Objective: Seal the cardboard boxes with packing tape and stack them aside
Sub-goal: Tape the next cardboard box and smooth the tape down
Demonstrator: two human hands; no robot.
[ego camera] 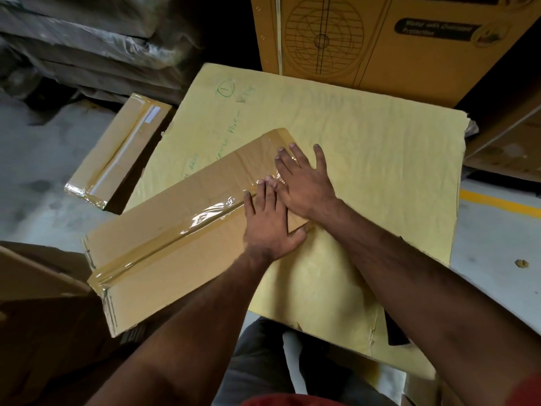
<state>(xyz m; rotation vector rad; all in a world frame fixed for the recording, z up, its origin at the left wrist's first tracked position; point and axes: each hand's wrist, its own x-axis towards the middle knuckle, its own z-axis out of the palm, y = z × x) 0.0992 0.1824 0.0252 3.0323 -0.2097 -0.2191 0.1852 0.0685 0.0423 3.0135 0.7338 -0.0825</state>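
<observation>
Both hands, left hand (268,230) and right hand (304,183), press flat with fingers straight on the taped cardboard box (175,244) at centre. Another sealed box (117,153), seemingly on the floor, lies toward ten o'clock.

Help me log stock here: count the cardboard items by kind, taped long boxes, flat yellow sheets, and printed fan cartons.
Taped long boxes: 2, one under both hands, one on the floor
Flat yellow sheets: 1
Printed fan cartons: 1
Total: 4
</observation>
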